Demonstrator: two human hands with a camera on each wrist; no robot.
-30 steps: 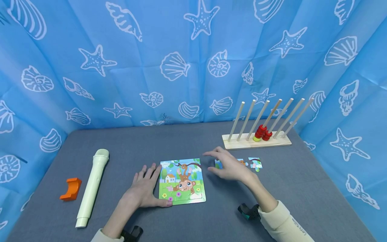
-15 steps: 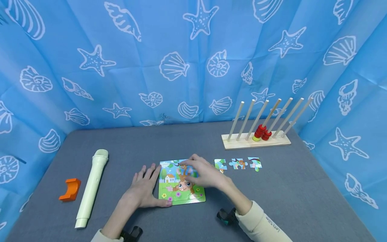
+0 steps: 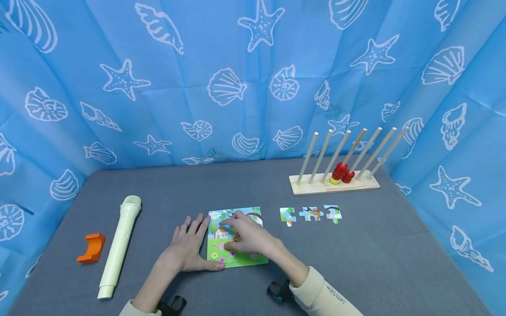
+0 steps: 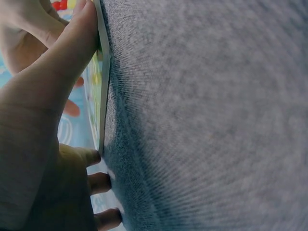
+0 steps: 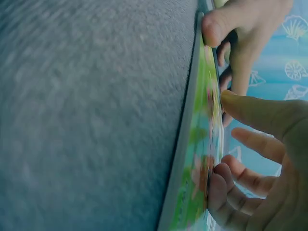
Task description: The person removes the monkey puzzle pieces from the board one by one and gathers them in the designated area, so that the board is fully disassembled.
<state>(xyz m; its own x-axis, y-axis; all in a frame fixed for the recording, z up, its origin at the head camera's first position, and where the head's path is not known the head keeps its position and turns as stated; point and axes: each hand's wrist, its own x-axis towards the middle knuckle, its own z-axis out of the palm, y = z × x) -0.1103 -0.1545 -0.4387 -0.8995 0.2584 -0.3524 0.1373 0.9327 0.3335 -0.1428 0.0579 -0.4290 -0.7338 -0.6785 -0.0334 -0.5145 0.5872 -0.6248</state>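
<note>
A square jigsaw puzzle (image 3: 213, 259) with a cartoon picture of a house, grass and flowers lies on the grey table. My left hand (image 3: 187, 248) rests along its left side with fingers spread, the thumb (image 4: 82, 33) on the near edge. Over the middle of the puzzle is my right hand (image 3: 251, 235), covering part of the picture. In the right wrist view its thumb (image 5: 250, 110) and fingertips touch the puzzle's surface, well apart, and no loose piece shows between them. Right of the board lie three loose jigsaw pieces (image 3: 311, 213) in a row.
A wooden peg stand (image 3: 316, 188) with red and yellow beads stands at the back right. On the left lie a pale green toy microphone (image 3: 120, 245) and an orange curved block (image 3: 92, 248). A blue shell-print curtain (image 3: 174, 109) hangs behind the table.
My right hand has moved left from beside the loose pieces to over the puzzle, uncovering all three pieces. My left hand has stayed at the puzzle's left side.
</note>
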